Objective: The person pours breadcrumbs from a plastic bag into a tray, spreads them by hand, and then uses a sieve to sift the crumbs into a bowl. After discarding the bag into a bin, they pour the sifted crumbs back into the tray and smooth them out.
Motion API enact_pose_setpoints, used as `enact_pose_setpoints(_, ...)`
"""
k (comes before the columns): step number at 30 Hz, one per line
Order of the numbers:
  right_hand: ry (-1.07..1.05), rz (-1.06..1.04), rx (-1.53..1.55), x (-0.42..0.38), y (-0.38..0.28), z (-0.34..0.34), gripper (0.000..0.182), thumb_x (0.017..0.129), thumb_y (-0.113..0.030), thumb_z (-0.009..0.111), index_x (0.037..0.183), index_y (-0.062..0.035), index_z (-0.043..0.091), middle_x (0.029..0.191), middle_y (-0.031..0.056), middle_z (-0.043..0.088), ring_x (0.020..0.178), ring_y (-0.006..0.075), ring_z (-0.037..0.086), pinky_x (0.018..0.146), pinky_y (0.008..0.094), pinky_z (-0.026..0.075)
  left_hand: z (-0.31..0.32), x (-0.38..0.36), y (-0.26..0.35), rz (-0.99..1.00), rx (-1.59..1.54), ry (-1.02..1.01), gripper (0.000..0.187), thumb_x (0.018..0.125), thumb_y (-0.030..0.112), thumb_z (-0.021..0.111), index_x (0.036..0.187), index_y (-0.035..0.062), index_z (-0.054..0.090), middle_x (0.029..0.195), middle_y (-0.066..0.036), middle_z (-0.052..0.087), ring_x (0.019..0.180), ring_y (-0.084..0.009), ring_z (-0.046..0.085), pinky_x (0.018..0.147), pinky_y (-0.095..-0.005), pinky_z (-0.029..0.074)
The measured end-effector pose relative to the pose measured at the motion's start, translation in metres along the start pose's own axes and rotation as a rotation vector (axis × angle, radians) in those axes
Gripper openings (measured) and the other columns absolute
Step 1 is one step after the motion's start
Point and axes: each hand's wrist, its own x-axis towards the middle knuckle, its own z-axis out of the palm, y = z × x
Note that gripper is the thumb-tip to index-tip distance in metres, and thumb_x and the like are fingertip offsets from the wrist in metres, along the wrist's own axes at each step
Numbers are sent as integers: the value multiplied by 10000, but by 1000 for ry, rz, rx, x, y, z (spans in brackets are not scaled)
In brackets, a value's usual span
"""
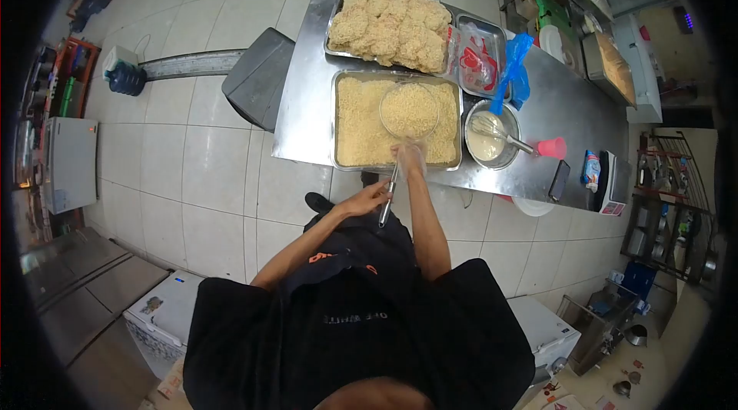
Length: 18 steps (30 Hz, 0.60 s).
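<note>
Steadying the mesh strainer (410,111): and it's a two-handed hold, left hand (370,199) down on the handle, right hand (410,158) up by the neck!
Strainer's look: round, wide mesh bowl with a thin rim; shiny metal handle, a hole near its end; pale yellow crumbs fill the view within the rim, though whether they lie in the mesh or show through it, I can't tell.
Strainer's line: long axis running away from the body, mesh end far, handle end near, and that near end leans a touch to the left.
Strainer's spot: mesh over the right half of the crumb tray (357,166), handle out past the tray's near edge.
Left hand: bare, fingers closed on the handle.
Right hand: in a clear plastic glove, right at the near rim; how its fingers are set, I can't tell.
Beyond the crumbs: a metal tray heaped with crumb-coated pieces (390,28), and what a pile!
Right side of the table (302,116): steel bowl (513,155) beside the crumb tray, whisk (503,135) resting in pale batter (485,148); blue plastic bag (516,71) at the bowl's far side, pink cup (551,148) near the whisk's handle.
</note>
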Motion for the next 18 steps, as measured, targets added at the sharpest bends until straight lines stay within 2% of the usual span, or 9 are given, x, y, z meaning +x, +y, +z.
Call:
enact_pose_setpoints(1,-47,-14,-7,-6,-1,8,441,904,-319,404,829,30,662,853,164,665,765,270,632,638,406,471,4,4,-5,35,24,-6,605,950,311,479,1432,53,219,977,-115,612,824,-161,571,688,-298,473)
enact_pose_setpoints(2,2,-255,-289,27,37,16,420,894,-305,412,838,22,669,865,172,666,804,283,634,674,413,476,10,9,-9,70,49,-10,599,948,302,484,1428,49,229,978,-119,615,821,-160,576,695,-297,473)
enact_pose_setpoints(3,152,-491,-662,61,76,26,400,884,-292,419,848,13,676,878,181,667,843,296,636,711,420,480,13,12,-9,107,75,-10,592,947,292,489,1424,46,239,978,-124,617,818,-158,580,702,-297,473)
enact_pose_setpoints(4,373,-677,-964,94,115,35,382,873,-278,426,857,4,683,891,189,667,882,310,638,748,427,485,14,6,2,78,95,-60,544,950,262,474,1416,64,274,1087,-71,579,898,-142,563,719,-292,491)
enact_pose_setpoints(7,285,-135,-498,43,66,5,348,865,-270,438,934,-35,685,1009,183,649,1002,332,602,882,413,449,5,-26,0,211,45,-52,557,940,289,505,1396,35,308,964,-113,631,820,-155,590,708,-297,476)
enact_pose_setpoints(10,67,-162,-698,28,67,-20,326,883,-228,412,1036,-58,644,1117,177,610,1058,303,573,897,382,438,-30,-69,-41,17,-97,-3,485,949,312,481,1359,67,390,1004,-64,633,817,-129,584,685,-273,482)
enact_pose_setpoints(13,346,-285,-571,16,90,1,323,888,-212,391,1002,-50,646,1110,186,608,1064,298,568,889,381,439,-79,-132,-86,-77,-86,154,469,957,315,460,1362,88,394,1028,-44,626,845,-114,573,681,-261,483)
enact_pose_setpoints(16,275,-202,-461,-9,69,-7,345,890,-237,387,1031,-45,637,1128,181,601,1063,291,566,897,373,434,-123,-200,-140,-120,-83,408,484,933,349,482,1334,82,426,949,-45,642,775,-116,587,612,-249,479)
enact_pose_setpoints(18,361,-263,-594,25,105,5,362,887,-256,394,1053,-30,623,1139,177,597,1068,300,558,910,362,424,-146,-243,-197,-123,-94,575,464,934,320,467,1322,69,434,915,-68,654,746,-122,595,550,-263,483)
